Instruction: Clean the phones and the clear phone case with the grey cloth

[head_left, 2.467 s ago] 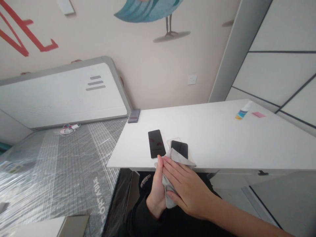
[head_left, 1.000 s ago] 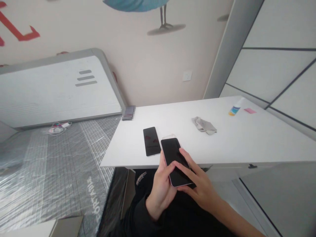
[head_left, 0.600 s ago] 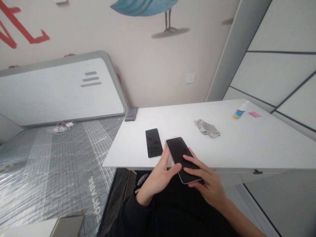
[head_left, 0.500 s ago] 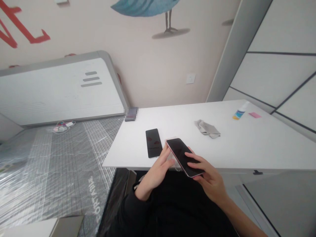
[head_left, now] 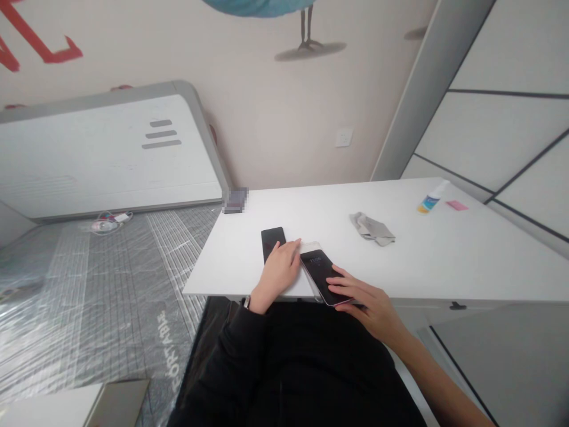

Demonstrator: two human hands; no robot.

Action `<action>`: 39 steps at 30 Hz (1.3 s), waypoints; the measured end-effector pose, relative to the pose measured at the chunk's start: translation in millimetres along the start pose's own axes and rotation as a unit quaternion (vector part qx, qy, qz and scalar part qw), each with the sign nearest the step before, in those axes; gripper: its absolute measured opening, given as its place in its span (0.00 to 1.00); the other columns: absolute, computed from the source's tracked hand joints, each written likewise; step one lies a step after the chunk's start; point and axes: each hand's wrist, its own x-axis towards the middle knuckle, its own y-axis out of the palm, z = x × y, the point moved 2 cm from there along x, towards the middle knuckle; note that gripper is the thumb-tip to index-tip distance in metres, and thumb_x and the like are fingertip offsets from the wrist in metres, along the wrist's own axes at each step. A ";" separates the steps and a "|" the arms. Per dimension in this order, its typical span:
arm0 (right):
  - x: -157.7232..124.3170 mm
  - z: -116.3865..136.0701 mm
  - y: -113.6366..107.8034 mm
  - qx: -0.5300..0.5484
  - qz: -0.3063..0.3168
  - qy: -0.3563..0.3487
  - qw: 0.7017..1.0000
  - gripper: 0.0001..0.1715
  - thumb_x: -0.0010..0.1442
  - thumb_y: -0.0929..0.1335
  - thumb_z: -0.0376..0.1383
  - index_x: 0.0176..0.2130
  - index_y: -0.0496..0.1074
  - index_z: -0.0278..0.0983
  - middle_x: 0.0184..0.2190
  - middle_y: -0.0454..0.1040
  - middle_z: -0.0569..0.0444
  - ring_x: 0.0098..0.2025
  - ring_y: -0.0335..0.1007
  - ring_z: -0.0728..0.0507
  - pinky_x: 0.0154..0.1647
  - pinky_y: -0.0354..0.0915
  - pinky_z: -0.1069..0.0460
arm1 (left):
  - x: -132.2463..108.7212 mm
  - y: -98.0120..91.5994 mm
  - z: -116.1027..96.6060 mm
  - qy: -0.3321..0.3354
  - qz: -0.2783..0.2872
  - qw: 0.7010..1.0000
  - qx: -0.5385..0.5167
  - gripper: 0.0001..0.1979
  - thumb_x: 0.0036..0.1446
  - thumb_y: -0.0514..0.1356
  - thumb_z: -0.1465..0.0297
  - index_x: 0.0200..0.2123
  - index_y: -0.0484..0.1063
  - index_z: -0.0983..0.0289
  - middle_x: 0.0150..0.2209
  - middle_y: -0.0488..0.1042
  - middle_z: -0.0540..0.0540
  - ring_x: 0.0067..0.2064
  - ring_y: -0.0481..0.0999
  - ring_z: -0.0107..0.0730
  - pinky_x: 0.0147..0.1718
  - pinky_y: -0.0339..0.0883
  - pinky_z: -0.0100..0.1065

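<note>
A smartphone with a pink rim (head_left: pixel 320 276) lies tilted on the white table (head_left: pixel 444 267) near its front edge, its screen lit with a small clock. My right hand (head_left: pixel 367 299) grips its lower right side. My left hand (head_left: pixel 279 274) rests flat beside it, fingers together, over the lower part of a black phone (head_left: pixel 272 238). A thin clear sheet (head_left: pixel 313 245) shows beyond the pink-rimmed phone's top end. A grey cloth (head_left: pixel 372 229) lies crumpled to the right, out of reach of both hands' fingers.
Far right on the table stand a small spray bottle (head_left: pixel 429 198) and a pink slip (head_left: pixel 457 205). A pixelated object (head_left: pixel 235 200) sits at the back left corner. Left of the table lies a plastic-covered grey mattress (head_left: pixel 111 302) with a cable bundle (head_left: pixel 106 224).
The pink-rimmed phone has come down onto the table and its screen has lit. My left hand has let go of it and moved left over the black phone.
</note>
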 end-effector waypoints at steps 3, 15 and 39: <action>1.5 -2.2 5.3 -0.051 0.011 -0.034 0.998 0.16 0.70 0.70 0.39 0.56 0.77 0.42 0.54 0.82 0.48 0.64 0.73 0.36 0.64 0.71 0.34 | -1.2 -2.7 -0.5 0.010 0.007 1.000 0.001 0.23 0.69 0.50 0.68 0.64 0.69 0.64 0.59 0.79 0.63 0.61 0.77 0.45 0.71 0.52 0.53; 5.2 -8.9 -12.4 -0.150 0.087 0.068 0.983 0.24 0.66 0.71 0.51 0.56 0.77 0.42 0.71 0.64 0.41 0.73 0.57 0.27 0.67 0.62 0.26 | 3.0 -2.5 -5.3 0.064 0.033 0.995 0.070 0.22 0.70 0.49 0.70 0.60 0.72 0.70 0.54 0.77 0.66 0.57 0.74 0.49 0.64 0.62 0.50; 9.4 -12.0 -24.2 -0.098 0.060 0.182 0.976 0.38 0.56 0.76 0.59 0.58 0.75 0.43 0.58 0.77 0.46 0.59 0.75 0.30 0.59 0.74 0.38 | 3.8 -7.6 -6.9 0.075 0.063 0.994 0.045 0.19 0.65 0.53 0.74 0.56 0.72 0.64 0.55 0.76 0.62 0.59 0.73 0.49 0.70 0.49 0.61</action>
